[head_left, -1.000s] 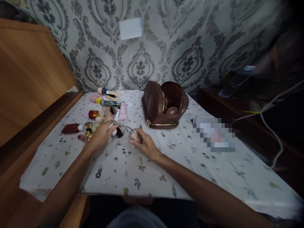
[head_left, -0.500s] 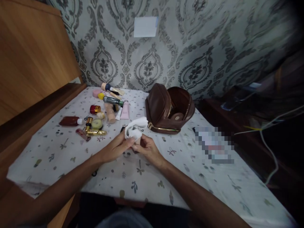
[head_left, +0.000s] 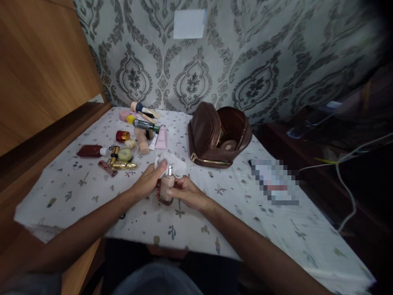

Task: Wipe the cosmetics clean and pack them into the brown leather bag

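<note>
Between my hands, above the near part of the table, is a beige foundation bottle with a silver neck, tilted a little. My right hand is closed around the bottle's right side. A white cloth is bunched behind the bottle's top, and my left hand pinches it with the thumb on top. Some of the left fingers are hidden behind the bottle and cloth. Left of my hands lies a golden tube, the nearest of the loose cosmetics.
An open brown cosmetic bag stands at the back right. A pink tube, a dark green bottle, a red-brown bottle and several jars lie at the left. A blurred-out flat object lies on the right.
The foundation bottle now shows in front of the cloth, which covered its top before. My left hand has shifted slightly left and up with the cloth.
</note>
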### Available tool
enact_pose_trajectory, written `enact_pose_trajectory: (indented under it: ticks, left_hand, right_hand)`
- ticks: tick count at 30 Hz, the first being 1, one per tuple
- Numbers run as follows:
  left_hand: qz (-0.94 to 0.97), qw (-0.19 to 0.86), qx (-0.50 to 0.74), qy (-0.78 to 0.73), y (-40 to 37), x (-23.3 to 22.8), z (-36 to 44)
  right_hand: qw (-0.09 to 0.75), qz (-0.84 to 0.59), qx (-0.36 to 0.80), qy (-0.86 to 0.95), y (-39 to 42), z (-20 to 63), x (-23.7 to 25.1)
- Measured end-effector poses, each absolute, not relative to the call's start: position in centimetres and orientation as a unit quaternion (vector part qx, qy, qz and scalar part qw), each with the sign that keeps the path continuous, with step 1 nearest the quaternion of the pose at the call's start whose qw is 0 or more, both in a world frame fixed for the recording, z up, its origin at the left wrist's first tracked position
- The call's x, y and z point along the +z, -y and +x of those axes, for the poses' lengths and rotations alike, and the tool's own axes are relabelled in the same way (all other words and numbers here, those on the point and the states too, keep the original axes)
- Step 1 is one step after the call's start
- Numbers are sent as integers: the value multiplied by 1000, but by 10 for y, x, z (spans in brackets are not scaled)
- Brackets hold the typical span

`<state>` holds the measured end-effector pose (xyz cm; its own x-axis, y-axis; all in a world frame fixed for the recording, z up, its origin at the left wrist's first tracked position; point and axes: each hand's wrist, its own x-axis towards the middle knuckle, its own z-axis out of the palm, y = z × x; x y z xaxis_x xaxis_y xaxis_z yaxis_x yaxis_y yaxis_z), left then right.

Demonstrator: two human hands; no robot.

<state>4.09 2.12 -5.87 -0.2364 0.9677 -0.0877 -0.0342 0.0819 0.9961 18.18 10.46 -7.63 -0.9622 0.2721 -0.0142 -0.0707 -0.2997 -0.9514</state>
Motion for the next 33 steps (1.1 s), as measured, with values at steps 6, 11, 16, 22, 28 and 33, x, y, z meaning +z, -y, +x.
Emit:
enact_pose_trajectory:
  ticks: [6,11,16,22,28,33]
  left_hand:
    - [422,418,568,-570,-27,-62,41]
    - [521,377,530,-554,-25,-54,42]
    - [544,362,508,-561,-22,-55,53]
    - [496,373,533,-575,-26,-62,57]
    - [465,423,542,-558,-29,-61,50]
    - [444,432,566,-544,-29,-66,48]
  right_hand:
    - [217,-151,765,587,-106,177,-75]
    - [289,-219,669,649,-109,177,-73]
    - [342,-272,367,821,-107,184,-75]
    - [310,-282,250,873,-104,184,-79]
    - [301,-298,371,826,-106,183,-76]
    - [328,-278,490,759,-109,182,-76]
